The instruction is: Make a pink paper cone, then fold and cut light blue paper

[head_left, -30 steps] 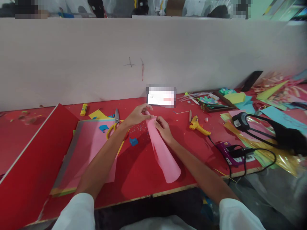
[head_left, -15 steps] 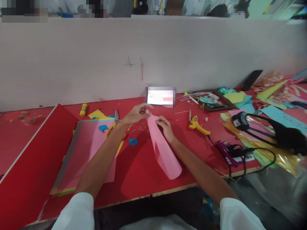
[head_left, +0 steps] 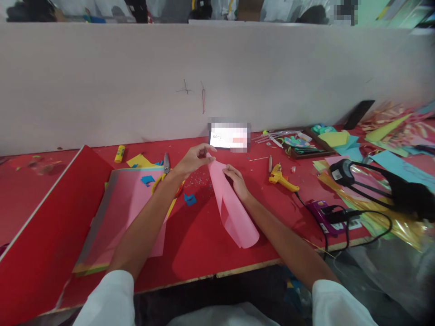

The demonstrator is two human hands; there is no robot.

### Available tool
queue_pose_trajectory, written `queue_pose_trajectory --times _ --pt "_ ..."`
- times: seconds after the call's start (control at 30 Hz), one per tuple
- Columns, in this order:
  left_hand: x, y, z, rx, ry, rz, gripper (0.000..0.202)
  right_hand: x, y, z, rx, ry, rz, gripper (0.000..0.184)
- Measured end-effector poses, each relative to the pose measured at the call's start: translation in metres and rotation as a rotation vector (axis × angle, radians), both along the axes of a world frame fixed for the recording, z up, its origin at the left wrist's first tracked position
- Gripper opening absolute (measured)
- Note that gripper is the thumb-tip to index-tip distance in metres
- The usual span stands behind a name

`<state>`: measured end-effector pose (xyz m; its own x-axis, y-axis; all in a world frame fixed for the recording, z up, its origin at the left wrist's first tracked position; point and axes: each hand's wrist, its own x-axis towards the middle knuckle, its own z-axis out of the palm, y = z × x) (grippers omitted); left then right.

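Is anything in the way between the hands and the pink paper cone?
No, nothing visible. The left hand pinches the pink paper cone at its narrow tip, and the right hand holds its side.

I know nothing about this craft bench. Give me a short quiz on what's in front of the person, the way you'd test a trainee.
1. True or false: the left hand and the right hand both touch the rolled pink paper near its narrow end.
2. Which thing lies on the table just to the right of the right hand? A) a teacup B) a yellow glue gun C) a hammer
3. Fill in: the table top is coloured ____.

Key: 1 true; 2 B; 3 red.
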<state>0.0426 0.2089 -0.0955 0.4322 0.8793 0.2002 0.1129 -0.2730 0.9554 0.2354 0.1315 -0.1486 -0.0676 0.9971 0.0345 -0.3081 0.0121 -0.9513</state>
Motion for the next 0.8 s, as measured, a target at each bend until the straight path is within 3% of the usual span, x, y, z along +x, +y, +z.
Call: queue_pose_trajectory --times 0.23,0.37,0.53,0.67,0.8 --pt "0.0 0.0 -0.001 -0.038 -0.04 0.035 0.033 0.002 0.003 -0.004 0.014 -0.06 0.004 0.054" --pt "-0.011 0.01 0.0 -0.104 -0.137 0.224 0.032 0.006 -0.007 0.009 0.014 -0.057 0.182 0.051" --pt "-0.04 0.026 0.007 -0.093 -0.188 0.482 0.026 0.018 -0.013 0.018 0.055 -0.037 0.456 0.076" --pt "-0.064 0.035 0.011 -0.093 -0.202 0.62 0.021 0.033 -0.002 0.006 0.062 0.003 0.489 0.092" --pt "-0.089 0.042 0.007 -0.09 -0.28 0.722 0.02 0.044 0.005 0.0 0.052 0.052 0.486 0.092"
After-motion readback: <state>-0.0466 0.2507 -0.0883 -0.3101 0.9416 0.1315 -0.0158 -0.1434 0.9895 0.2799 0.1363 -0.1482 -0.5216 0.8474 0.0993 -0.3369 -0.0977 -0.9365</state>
